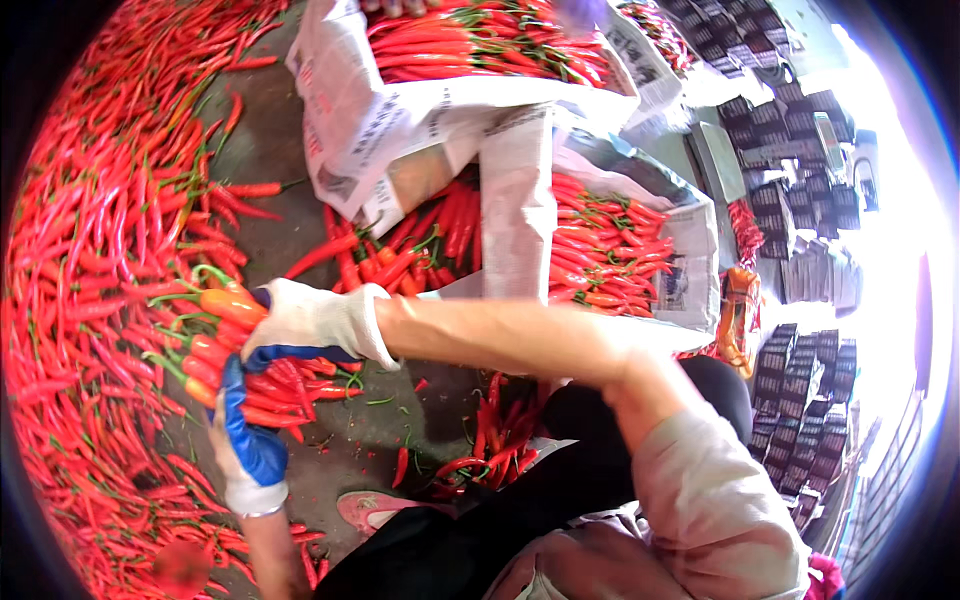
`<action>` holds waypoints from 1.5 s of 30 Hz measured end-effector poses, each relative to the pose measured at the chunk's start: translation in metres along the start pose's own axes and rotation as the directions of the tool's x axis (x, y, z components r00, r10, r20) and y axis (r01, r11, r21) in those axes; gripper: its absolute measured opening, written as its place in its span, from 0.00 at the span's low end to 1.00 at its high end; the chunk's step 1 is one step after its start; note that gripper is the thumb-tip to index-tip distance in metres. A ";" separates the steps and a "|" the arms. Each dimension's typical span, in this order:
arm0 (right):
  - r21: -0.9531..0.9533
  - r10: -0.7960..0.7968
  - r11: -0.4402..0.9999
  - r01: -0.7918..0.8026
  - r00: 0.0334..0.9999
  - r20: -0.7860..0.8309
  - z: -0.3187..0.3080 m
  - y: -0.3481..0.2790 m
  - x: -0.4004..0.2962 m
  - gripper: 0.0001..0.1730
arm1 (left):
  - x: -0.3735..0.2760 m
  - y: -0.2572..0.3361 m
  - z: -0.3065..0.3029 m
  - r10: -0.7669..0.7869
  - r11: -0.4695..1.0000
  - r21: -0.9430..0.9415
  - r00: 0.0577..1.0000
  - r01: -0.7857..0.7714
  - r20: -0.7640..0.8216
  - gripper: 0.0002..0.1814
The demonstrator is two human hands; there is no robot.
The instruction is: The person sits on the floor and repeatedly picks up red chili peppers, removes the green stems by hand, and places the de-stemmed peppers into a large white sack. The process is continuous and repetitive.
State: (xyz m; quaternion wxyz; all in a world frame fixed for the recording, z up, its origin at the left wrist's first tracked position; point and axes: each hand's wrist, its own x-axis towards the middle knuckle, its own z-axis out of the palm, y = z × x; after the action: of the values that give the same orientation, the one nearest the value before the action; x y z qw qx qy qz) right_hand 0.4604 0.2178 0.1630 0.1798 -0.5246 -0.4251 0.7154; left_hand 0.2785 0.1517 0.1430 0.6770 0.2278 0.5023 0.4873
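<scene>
My right hand [304, 322], in a white knit glove with a blue coated palm, grips the upper side of a bunch of red and orange chili peppers [225, 330]. The green stems point to the upper left. My left hand [251, 442], gloved alike, closes on the bunch from below, its fingers against the lowest peppers. Several more red chilies [300, 390] lie just under and beside the bunch. A great heap of loose red chilies [97, 300] spreads behind it, along the left.
Paper-lined containers [517, 210] of chilies stand above and right of my forearm. Another person's gloved hands [394, 6] are at the top one. More chilies [499, 442] lie by my legs, near a pink shoe [364, 510]. Stacked dark crates [802, 405] line the right.
</scene>
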 end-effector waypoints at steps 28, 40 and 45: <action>-0.860 0.339 0.417 -0.294 0.928 -0.153 -0.519 0.363 -0.452 0.40 | -0.176 -0.410 0.580 -0.961 0.169 0.354 0.074 0.920 0.268 0.34; -0.759 -0.063 0.545 -0.357 0.885 -0.461 -0.483 0.345 -0.508 0.26 | -0.093 -0.336 0.543 -0.821 0.547 0.366 0.395 0.753 0.413 0.25; -0.746 -0.040 0.554 -0.368 0.884 -0.466 -0.448 0.380 -0.497 0.29 | -0.097 -0.328 0.534 -0.851 0.513 0.459 0.356 0.726 0.386 0.22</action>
State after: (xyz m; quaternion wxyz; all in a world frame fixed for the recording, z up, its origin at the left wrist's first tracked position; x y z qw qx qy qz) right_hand 1.1280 -0.1621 0.1182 -0.0639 -0.7297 -0.6033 0.3155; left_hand 0.8993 0.0242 0.1347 0.9141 0.1599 0.3693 -0.0491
